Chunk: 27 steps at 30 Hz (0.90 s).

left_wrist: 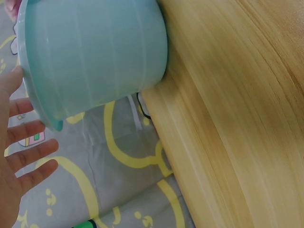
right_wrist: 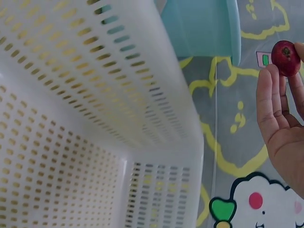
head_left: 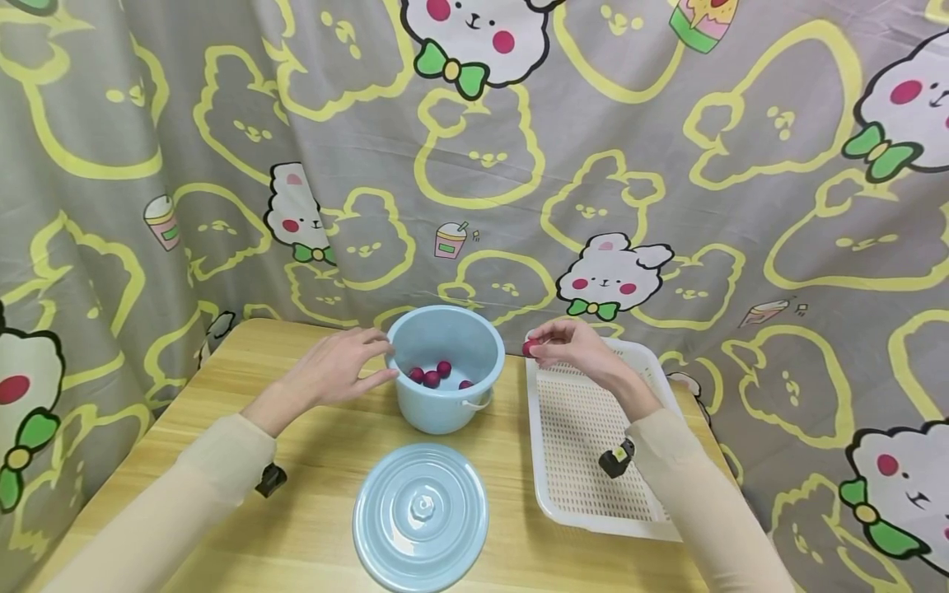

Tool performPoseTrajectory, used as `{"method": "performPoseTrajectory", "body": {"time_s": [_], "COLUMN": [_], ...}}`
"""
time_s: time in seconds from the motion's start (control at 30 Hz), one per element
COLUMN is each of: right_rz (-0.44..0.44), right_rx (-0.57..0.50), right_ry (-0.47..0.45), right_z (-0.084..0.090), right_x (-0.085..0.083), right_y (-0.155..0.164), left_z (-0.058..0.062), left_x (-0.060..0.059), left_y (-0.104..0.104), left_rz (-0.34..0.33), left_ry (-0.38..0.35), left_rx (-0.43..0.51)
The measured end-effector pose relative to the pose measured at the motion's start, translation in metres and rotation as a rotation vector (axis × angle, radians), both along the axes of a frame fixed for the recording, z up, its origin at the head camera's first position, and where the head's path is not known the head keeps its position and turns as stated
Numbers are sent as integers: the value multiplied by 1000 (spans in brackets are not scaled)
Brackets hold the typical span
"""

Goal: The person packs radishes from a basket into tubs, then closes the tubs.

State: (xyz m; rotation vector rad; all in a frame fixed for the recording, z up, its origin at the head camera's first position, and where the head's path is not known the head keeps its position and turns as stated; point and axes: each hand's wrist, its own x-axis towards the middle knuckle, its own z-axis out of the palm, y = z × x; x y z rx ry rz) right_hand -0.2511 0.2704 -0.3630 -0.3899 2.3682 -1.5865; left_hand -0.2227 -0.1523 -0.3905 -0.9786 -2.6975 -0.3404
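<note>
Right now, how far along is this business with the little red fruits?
The lid is already off and lies on the table. About four red fruits lie in the blue bucket. The right hand pinches one fruit between bucket and white tray; the left hand rests at the bucket's rim. The tray holds no fruit, so the job looks barely started.

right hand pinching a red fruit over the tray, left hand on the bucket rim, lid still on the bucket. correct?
Not quite: the lid is off, lying on the table in front of the open bucket, as the head view shows. The rest holds: right hand pinches the red fruit, left hand at the rim.
</note>
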Motion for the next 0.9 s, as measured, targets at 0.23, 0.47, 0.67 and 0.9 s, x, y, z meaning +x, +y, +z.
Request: {"method": "performPoseTrajectory", "body": {"time_s": [0.23,0.47,0.67,0.9], "right_rz": [8,50,61,76], "right_rx": [-9,-26,-31,-7], "right_ry": [-20,-18,-27,-28], "right_z": [9,15,16,12], "right_x": [-2,-4,-6,-10], "right_y": [-20,-38,-55,-74], "left_z": [1,1,0,1], "left_x": [0,0,-1,-1], "left_y": [-1,-1,0,-1], "left_rz": [3,0,-1,2], "left_ry": [0,3,4,3], "left_rx": [-3,-11,-14,-15]}}
